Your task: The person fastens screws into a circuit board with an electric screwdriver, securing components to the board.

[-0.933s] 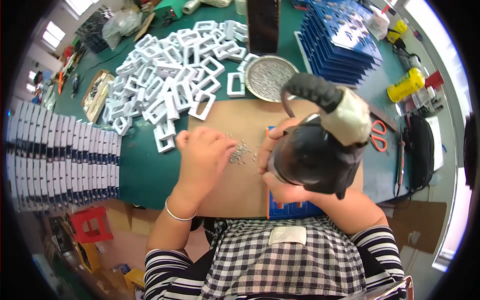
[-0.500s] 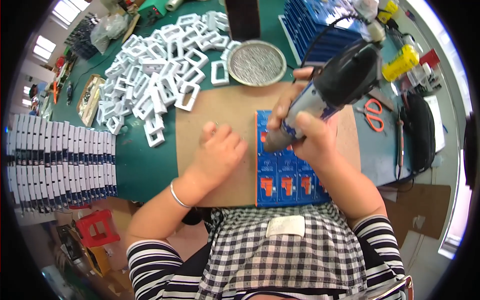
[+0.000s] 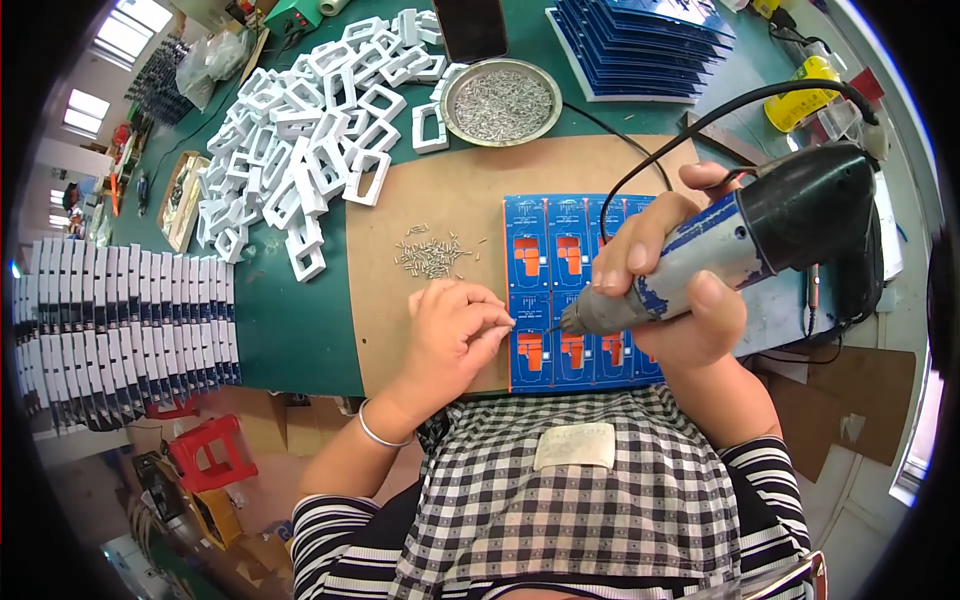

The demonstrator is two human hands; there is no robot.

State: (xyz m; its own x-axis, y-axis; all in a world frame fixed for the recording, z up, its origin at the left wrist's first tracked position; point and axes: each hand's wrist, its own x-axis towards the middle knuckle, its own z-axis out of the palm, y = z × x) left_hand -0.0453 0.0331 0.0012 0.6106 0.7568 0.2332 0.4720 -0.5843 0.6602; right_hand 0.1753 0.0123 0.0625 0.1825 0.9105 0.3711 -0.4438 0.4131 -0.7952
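My right hand (image 3: 670,270) is wrapped round a grey and black corded electric screwdriver (image 3: 705,252). Its thin bit points left and down over a blue circuit board panel (image 3: 530,215) with orange patches. At the panel's left edge, the thumb and fingertips of my left hand (image 3: 455,335) are pinched together; whatever is between them is too small to make out. Just beyond that hand, a loose pile of small silver screws (image 3: 430,257) lies on a brown board (image 3: 385,325). My right hand and the tool hide part of the panel's right side.
White plastic frames (image 3: 300,150) are heaped at the far left, beside a round dish of small metal pieces (image 3: 502,103). Stacked blue panels (image 3: 640,50) stand at the back right. Finished-looking white and blue units (image 3: 130,300) line the left edge. The tool's black cable (image 3: 690,130) arches above the panel.
My left hand has moved from over the screw pile to the panel's left edge, uncovering the screws. The screwdriver has come nearer and swung flatter, its bit now lower over the panel.
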